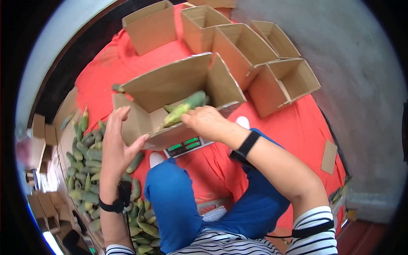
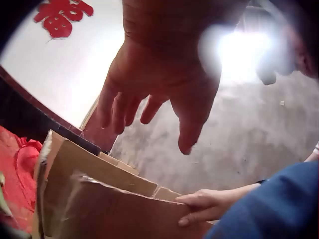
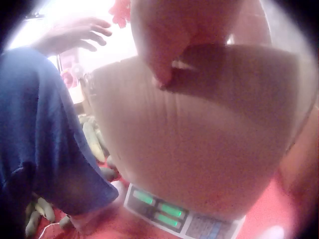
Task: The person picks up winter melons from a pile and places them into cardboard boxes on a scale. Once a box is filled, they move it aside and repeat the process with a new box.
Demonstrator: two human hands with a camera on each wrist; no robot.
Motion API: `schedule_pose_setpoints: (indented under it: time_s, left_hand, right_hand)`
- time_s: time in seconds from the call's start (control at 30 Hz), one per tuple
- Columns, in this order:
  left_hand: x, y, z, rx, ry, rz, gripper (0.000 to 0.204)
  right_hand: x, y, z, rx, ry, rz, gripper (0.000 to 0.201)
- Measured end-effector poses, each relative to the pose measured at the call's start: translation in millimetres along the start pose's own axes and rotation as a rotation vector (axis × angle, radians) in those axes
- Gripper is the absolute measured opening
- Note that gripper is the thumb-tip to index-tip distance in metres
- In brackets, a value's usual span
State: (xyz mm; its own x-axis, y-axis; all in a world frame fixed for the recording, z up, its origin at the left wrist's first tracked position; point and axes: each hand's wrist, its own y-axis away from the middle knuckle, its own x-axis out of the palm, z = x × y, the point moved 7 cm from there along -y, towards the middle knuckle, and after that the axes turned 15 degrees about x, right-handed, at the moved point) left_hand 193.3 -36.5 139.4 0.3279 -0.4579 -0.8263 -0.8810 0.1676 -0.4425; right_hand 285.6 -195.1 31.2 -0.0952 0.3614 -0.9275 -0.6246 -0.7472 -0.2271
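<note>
An open cardboard box (image 1: 170, 85) stands on a digital scale (image 1: 185, 146) with green lit digits. My right hand (image 1: 206, 121) reaches over the box's front wall and holds a green-husked corn cob (image 1: 185, 108), whose far end points into the box. In the right wrist view the thumb (image 3: 159, 64) lies against the box wall (image 3: 199, 149), above the scale (image 3: 169, 214). My left hand (image 1: 121, 131) is spread open at the box's left flap, with the thumb near the front edge. In the left wrist view the left hand (image 2: 159, 84) hovers above the box (image 2: 99, 199).
A pile of green corn cobs (image 1: 87, 165) lies on the left beside my knee. Several empty cardboard boxes (image 1: 242, 46) stand at the back on a red cloth (image 1: 106, 68). Grey concrete floor (image 1: 361, 85) lies to the right, with a loose cardboard piece (image 1: 329, 156).
</note>
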Motion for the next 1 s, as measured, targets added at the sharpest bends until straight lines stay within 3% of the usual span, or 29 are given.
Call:
schedule_pose_setpoints:
  time_s: [0.1,0.17,0.23,0.3,0.37,0.4,0.47,0.6,0.67,0.77,0.9,1.0]
  left_hand:
    - [-6,64,16,-0.044,-0.039,-0.125,0.053]
    - [9,121,31,-0.206,0.002,-0.085,0.044]
    - [43,189,44,-0.400,0.073,0.140,0.039]
    - [77,258,44,-0.392,0.100,0.312,0.039]
    - [106,326,41,-0.608,0.107,0.671,0.043]
    - [112,359,43,-0.662,0.093,0.667,0.043]
    - [144,419,36,-0.677,0.196,0.835,0.046]
    - [145,467,39,-0.758,0.219,0.809,0.045]
    - [135,492,51,-0.923,0.147,0.684,0.039]
    - [103,482,57,-0.942,-0.026,0.611,0.038]
    - [86,505,67,-0.950,-0.193,0.751,0.035]
    - [76,533,82,-1.004,-0.275,0.739,0.037]
  right_hand:
    - [-8,-1,0,0.019,0.038,-0.047,0.009]
    - [-6,0,2,-0.022,-0.001,0.007,0.009]
    - [-4,-6,-2,-0.011,0.052,-0.034,0.015]
    - [-4,-5,-2,0.002,0.031,0.039,0.019]
    - [-8,-7,5,0.047,0.058,0.097,0.019]
    - [-10,-7,6,0.058,0.054,0.114,0.018]
    - [-13,-8,8,0.065,0.059,0.162,0.016]
    - [-15,-10,10,0.063,0.078,0.137,0.017]
    - [-14,-10,10,0.054,0.065,0.138,0.017]
    - [-16,-12,14,0.079,0.059,0.160,0.016]
    - [-15,-13,14,0.113,0.088,0.197,0.015]
    - [-14,-13,12,0.123,0.080,0.190,0.016]
